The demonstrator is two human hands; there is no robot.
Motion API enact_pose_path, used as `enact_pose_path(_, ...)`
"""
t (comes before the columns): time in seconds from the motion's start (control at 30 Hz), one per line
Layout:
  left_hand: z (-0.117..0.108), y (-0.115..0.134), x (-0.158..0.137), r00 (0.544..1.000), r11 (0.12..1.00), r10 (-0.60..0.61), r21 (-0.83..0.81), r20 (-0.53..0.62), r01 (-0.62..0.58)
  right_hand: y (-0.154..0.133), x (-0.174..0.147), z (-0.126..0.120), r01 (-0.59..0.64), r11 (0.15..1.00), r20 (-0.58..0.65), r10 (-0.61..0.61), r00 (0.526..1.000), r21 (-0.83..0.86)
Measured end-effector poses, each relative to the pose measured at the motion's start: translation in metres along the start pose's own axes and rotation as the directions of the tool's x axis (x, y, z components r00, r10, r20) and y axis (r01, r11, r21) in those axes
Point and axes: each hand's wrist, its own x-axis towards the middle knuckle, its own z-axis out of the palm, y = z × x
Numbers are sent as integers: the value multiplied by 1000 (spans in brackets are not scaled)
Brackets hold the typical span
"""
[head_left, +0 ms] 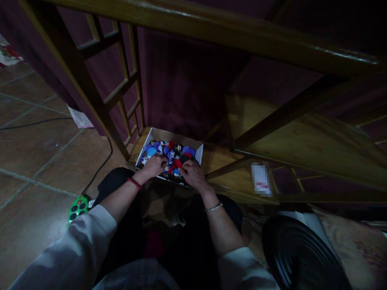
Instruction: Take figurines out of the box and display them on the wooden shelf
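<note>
A shallow white cardboard box sits on a wooden shelf, filled with a jumble of small figures and round blue, red and black pieces. My left hand reaches over the box's near left part, its fingers curled together among the figures. Whatever lies between those fingertips is hidden. At the near right side, my right hand has thumb and fingers closed beside a red round piece. Too little shows to tell what, if anything, it pinches.
The wooden shelf runs right from the box to a blurred white packet. A wooden rail crosses above, and a lattice panel stands left. A green power strip lies on the tiled floor. A black ribbed object is lower right.
</note>
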Motion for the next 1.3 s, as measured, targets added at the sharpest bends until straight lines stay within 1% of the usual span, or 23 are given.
enact_pose_path(0.2, 0, 2, -1, 1000, 1000, 3, -18, -14, -3, -2, 0, -4, -19, 1000, 14, 19, 1000, 11)
enact_pose_path(0.37, -2, 3, -2, 1000, 1000, -2, -19, -3, 2, -1, 1, -4, -45, 996, 18, 44, 999, 77)
enact_pose_path(0.47, -2, 4, -2, 1000, 999, 27, -41, 7, -27, 2, 1, -3, -41, 992, 22, 39, 999, 123)
enact_pose_path(0.63, 1, 4, -2, 999, 994, 32, -104, 12, -30, 10, 1, -4, -29, 976, 18, 25, 1000, 214)
enact_pose_path(0.73, 4, 4, -2, 999, 988, 45, -147, 16, -42, 13, -1, -6, -42, 969, 9, 41, 999, 245)
enact_pose_path(0.87, 7, 7, -1, 997, 985, 70, -158, 27, -65, 15, -3, -7, -63, 974, -3, 65, 998, 218)
enact_pose_path(1.07, 5, 10, -1, 994, 981, 97, -175, 55, -86, 14, -7, -8, -31, 985, -8, 33, 999, 171)
enact_pose_path(1.3, 6, 11, -3, 990, 980, 123, -165, 70, -110, 12, -10, -7, -32, 995, 61, 26, 998, 93)
